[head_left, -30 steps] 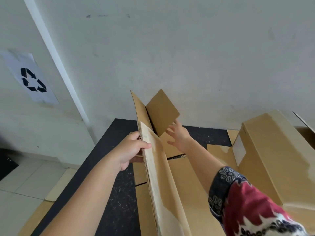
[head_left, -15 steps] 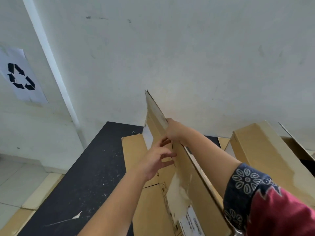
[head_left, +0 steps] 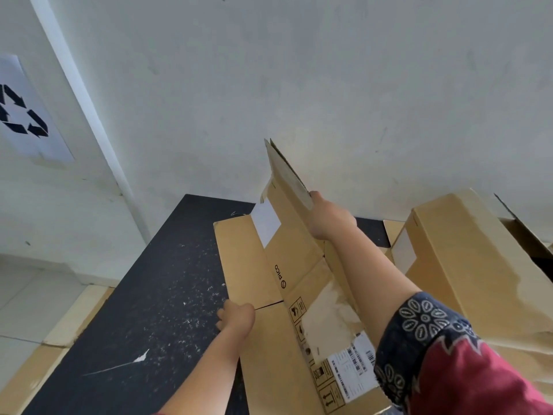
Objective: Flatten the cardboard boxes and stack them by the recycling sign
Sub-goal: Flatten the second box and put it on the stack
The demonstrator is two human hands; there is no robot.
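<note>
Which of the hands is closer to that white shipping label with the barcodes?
Left. The left hand rests low on the flap, left of the shipping label; the right hand grips the raised edge farther up.

Flattened box (head_left: 248,265) left of upright box (head_left: 466,265)

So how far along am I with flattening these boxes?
Partway. The collapsed box is nearly flat: right hand grips its raised edge, left hand presses its flap. The upright box remains unflattened. Nothing visibly stacked under the recycling sign.
</note>
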